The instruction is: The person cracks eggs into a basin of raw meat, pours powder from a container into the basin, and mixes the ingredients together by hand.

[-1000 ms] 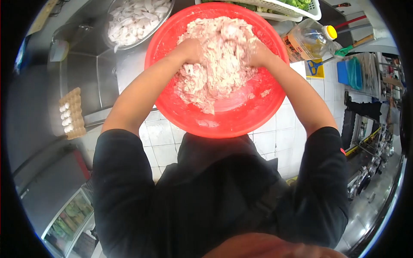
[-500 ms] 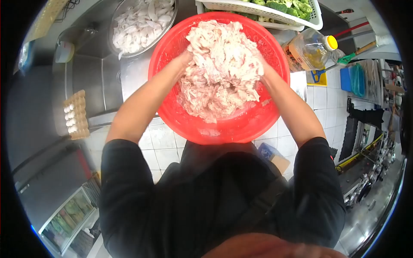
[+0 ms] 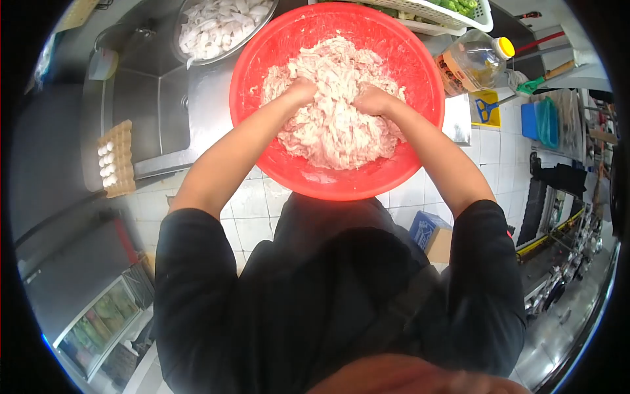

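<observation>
A large red basin (image 3: 338, 190) holds a heap of pale pink, stringy raw meat (image 3: 341, 134). My left hand (image 3: 302, 90) presses into the left part of the heap, its fingers curled and partly sunk in the meat. On the other side of the middle, my right hand (image 3: 372, 98) is pushed in the same way, with its knuckles showing and its fingertips buried. A short stretch of meat lies between the two hands. Both hands look closed on the meat.
A metal bowl of white pieces (image 3: 220, 29) stands behind left, near a steel sink (image 3: 141, 111). Green vegetables fill a white basket (image 3: 482, 16) behind right. An oil bottle (image 3: 472, 62) stands right of the basin. Eggs sit in a carton (image 3: 119, 157) at the left.
Half a second ago both hands were at the sides, lifting the meat in a tall mound. Now they are closer together, pressed into a lower, flatter heap.
</observation>
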Demonstrator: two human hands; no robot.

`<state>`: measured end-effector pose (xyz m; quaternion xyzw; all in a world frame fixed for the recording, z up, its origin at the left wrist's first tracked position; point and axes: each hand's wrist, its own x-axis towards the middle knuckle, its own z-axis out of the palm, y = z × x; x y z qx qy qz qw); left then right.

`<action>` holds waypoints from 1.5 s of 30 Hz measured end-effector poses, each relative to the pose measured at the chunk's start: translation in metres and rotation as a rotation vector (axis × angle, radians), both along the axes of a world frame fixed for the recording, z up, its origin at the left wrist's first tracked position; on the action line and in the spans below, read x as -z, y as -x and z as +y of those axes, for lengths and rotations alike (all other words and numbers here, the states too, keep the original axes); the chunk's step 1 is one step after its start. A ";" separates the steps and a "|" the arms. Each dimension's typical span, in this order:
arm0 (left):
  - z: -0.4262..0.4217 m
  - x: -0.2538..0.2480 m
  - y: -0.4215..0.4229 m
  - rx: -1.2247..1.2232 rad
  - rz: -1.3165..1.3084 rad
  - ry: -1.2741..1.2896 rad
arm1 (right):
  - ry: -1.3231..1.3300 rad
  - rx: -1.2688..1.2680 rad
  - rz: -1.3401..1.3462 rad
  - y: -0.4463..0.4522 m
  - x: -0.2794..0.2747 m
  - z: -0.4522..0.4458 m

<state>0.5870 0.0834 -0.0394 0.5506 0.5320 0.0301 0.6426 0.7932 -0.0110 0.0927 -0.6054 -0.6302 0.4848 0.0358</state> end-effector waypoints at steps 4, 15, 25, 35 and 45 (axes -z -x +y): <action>-0.038 -0.120 0.030 -0.048 -0.327 0.068 | -0.432 0.128 -0.043 -0.027 0.013 -0.029; 0.042 -0.079 -0.008 0.597 0.302 -0.692 | -0.675 0.296 0.170 -0.062 0.114 0.045; 0.077 -0.091 -0.045 0.152 -0.350 -0.113 | 0.518 0.782 1.306 -0.039 0.042 0.084; -0.031 -0.104 0.024 0.857 -0.027 -0.538 | -0.040 -0.418 -0.240 -0.012 0.008 -0.022; 0.033 -0.032 0.008 0.521 0.115 -0.784 | -0.341 -0.192 -0.286 -0.020 -0.015 -0.021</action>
